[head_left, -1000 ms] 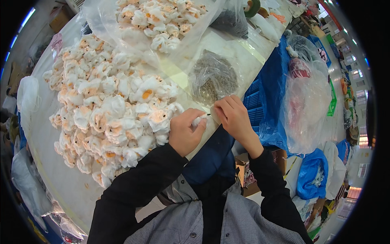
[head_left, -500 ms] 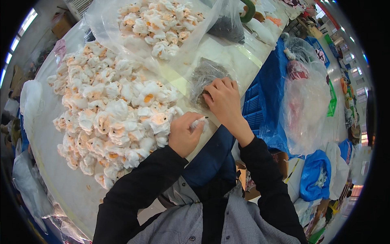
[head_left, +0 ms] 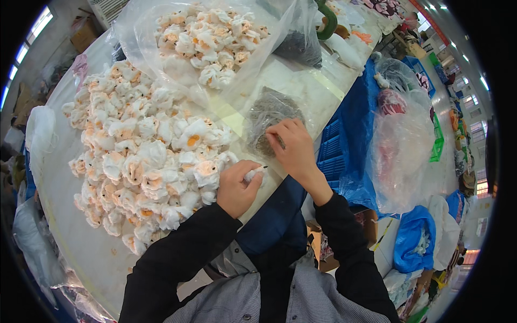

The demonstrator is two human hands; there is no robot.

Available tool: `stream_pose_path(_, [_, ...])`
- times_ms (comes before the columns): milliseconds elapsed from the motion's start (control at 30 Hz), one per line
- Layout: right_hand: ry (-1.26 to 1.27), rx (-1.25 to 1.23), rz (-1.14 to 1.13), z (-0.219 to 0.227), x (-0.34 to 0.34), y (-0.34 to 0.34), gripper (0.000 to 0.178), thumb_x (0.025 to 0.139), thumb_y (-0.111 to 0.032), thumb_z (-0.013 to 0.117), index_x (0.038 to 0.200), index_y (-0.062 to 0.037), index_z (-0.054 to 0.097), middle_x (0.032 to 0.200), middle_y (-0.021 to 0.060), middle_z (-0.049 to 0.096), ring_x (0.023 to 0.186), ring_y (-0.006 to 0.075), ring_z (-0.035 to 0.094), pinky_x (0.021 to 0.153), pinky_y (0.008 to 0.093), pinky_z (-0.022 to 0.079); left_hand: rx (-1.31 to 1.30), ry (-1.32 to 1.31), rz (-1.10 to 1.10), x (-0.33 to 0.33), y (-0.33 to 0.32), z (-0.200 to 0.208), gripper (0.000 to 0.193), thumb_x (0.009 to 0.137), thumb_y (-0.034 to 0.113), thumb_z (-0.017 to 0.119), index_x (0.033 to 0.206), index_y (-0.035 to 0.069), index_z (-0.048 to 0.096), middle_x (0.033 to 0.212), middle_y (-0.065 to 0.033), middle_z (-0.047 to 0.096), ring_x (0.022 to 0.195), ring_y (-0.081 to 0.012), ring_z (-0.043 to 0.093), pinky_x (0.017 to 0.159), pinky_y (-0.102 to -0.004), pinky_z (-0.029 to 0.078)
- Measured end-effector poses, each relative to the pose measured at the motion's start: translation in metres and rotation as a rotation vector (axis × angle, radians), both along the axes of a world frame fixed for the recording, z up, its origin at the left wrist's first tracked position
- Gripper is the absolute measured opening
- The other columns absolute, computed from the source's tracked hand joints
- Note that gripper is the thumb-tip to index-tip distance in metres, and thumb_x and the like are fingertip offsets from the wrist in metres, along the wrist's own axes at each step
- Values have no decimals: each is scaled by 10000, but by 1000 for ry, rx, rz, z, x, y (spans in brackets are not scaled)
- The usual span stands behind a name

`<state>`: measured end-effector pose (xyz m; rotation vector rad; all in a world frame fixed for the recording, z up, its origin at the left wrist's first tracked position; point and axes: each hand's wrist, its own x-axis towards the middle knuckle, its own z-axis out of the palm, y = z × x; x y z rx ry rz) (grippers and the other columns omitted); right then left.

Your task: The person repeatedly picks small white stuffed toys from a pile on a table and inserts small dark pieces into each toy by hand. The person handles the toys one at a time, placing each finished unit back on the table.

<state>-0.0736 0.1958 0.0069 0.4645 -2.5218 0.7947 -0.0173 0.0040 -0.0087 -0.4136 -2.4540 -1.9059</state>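
My left hand (head_left: pixel 236 188) is closed around a small white fluffy plush piece (head_left: pixel 251 174), whose dark tip pokes out past the thumb. Over the near edge of a clear plastic bag (head_left: pixel 269 116) of fine grey-brown bits hovers my right hand (head_left: pixel 293 148). Its thumb and fingertips are drawn together, and whatever may be between them is too small to see. To the left, close to my left hand, lies a large pile of white and peach fluffy plush pieces (head_left: pixel 140 153), some with orange and black spots.
More such pieces lie on a clear plastic sheet (head_left: pixel 258 64) at the far side of the table (head_left: pixel 70 237). A bag of dark material (head_left: pixel 301 48) stands beyond the bits. Right of the table are a blue crate (head_left: pixel 332 153), a large clear bag (head_left: pixel 401 156) and a blue sack (head_left: pixel 414 237).
My right hand has come back slightly from inside the bag of bits, with its fingers now pinched. My left hand has shifted a little nearer to me, keeping the plush piece.
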Motion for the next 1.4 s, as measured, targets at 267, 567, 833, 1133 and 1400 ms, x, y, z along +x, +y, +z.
stream_pose_path(267, [-746,-1011,78,9,67,0,146,1010,-94,719,1096,21,745,898,30,737,753,71,629,657,232,498,15,-15,-32,0,-1,3,155,896,23,729,1046,-12,746,937,-118,741,577,-176,599,547,-303,471])
stream_pose_path(567, [-810,-1170,159,-2,75,-2,147,1017,-80,712,1124,19,727,924,37,724,769,83,623,701,235,504,-12,-35,-38,1,0,3,159,884,4,729,1042,-13,748,881,-90,726,542,-112,523,519,-275,409])
stream_pose_path(833, [-501,-628,69,7,78,-3,126,990,-90,720,1077,-2,696,874,84,729,716,144,673,659,290,524,-53,26,-66,0,2,1,152,897,10,732,1047,-14,742,880,-95,714,550,-115,512,515,-278,404])
stream_pose_path(1133, [-620,-465,179,15,68,10,83,967,-54,701,998,19,676,828,104,716,764,175,721,719,307,549,-64,-8,-102,3,4,0,156,897,3,715,1049,-32,721,875,-117,683,563,-164,526,520,-301,412])
stream_pose_path(1400, [-594,-513,230,7,66,10,67,958,-39,684,971,-9,626,799,132,676,696,267,687,651,360,523,-51,52,-99,2,6,-6,170,885,-19,687,1051,-27,724,861,-115,671,574,-169,517,528,-304,400])
